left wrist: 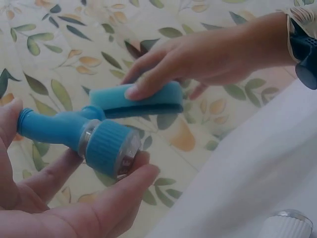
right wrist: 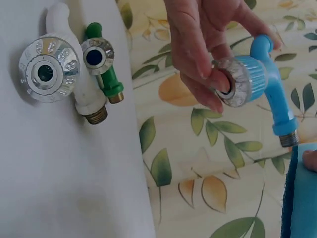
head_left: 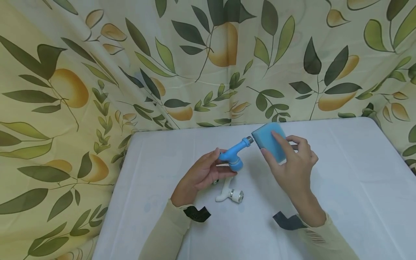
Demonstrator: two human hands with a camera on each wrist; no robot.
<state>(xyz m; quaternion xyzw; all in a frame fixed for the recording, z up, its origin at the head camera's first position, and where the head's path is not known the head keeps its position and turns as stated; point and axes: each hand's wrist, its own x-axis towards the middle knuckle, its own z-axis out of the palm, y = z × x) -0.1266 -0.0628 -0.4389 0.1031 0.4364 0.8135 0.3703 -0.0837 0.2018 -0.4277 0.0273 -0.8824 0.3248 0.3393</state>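
Note:
My left hand [head_left: 202, 172] holds a blue plastic tap [head_left: 233, 154] between thumb and fingers, above the table. Its metal threaded end points up and to the right, while its ribbed knob [left wrist: 110, 148] with a clear cap rests against the fingers. In my right hand [head_left: 294, 166] is a light blue sponge [head_left: 270, 137] with a darker scouring side [left wrist: 143, 110], pinched between thumb and fingers. The sponge's edge is right beside the tap's threaded end; whether they touch I cannot tell.
Below my left hand a white tap [head_left: 223, 195] with a silver-faced knob lies on the white-covered table [head_left: 156, 224]. Close beside it is a smaller green tap [right wrist: 110, 82], mostly hidden in the head view. A leaf-and-fruit patterned curtain [head_left: 130, 72] hangs behind the table.

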